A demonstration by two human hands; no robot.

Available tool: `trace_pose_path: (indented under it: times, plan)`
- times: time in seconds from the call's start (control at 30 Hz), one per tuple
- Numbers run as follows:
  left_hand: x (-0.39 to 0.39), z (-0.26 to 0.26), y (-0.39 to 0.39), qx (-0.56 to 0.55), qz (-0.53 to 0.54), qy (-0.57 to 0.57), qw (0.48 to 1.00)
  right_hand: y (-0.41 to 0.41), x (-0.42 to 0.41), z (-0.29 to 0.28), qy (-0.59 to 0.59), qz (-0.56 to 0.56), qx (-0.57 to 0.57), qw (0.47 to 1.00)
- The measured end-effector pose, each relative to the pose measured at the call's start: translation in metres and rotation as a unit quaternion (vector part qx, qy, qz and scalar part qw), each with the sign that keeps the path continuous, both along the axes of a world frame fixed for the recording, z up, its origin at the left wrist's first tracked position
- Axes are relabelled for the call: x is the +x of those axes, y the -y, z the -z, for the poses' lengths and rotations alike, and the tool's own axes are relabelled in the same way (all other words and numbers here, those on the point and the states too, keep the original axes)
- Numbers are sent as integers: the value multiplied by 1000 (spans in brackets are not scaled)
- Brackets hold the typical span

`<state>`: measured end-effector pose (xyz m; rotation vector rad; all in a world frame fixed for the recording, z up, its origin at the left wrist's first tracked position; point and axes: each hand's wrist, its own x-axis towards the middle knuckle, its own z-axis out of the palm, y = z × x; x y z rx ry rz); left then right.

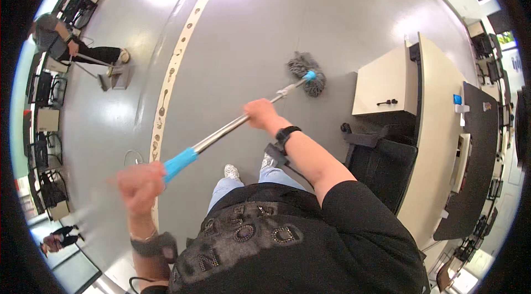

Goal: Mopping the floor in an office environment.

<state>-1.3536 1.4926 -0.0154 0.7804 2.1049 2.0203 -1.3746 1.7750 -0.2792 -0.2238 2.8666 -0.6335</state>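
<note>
Both hands hold a mop with a metal pole. My left hand, slightly blurred, grips the upper end, at the light-blue handle grip. Further down, my right hand is wrapped around the bare metal. Beyond it the pole slants away to the right, past a pale collar, to a blue joint. A grey, shaggy mop head lies on the grey floor, ahead and to the right of my feet.
At right stand a desk, a white drawer cabinet and a black chair. A floor strip with dark patches runs along the left. Beyond it, a person holds a long-handled dustpan. Another person is farther back.
</note>
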Motion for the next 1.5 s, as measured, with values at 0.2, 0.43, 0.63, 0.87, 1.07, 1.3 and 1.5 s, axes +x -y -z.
trace_pose_path:
  times: [0.2,0.43,0.63,0.87,1.07,1.3,1.5]
  plan:
    - [-25,22,-85,-26,262,62,963,-88,59,23,7,148,51,988]
    - [-23,34,-61,-14,336,88,938,-64,84,22,10,174,22,984]
    - [-48,-3,38,-8,281,66,957,35,48,7,20,66,-5,998]
    - [-54,-67,191,27,-8,-78,997,221,-31,-47,43,-89,-7,995]
    - [-6,-131,299,5,26,-139,990,395,-72,-92,34,-199,-134,970]
    - [11,-115,304,-86,37,-204,975,492,-106,-65,-20,-273,-224,935]
    - [-16,-111,330,47,58,-158,985,467,-113,-73,17,-235,-201,951]
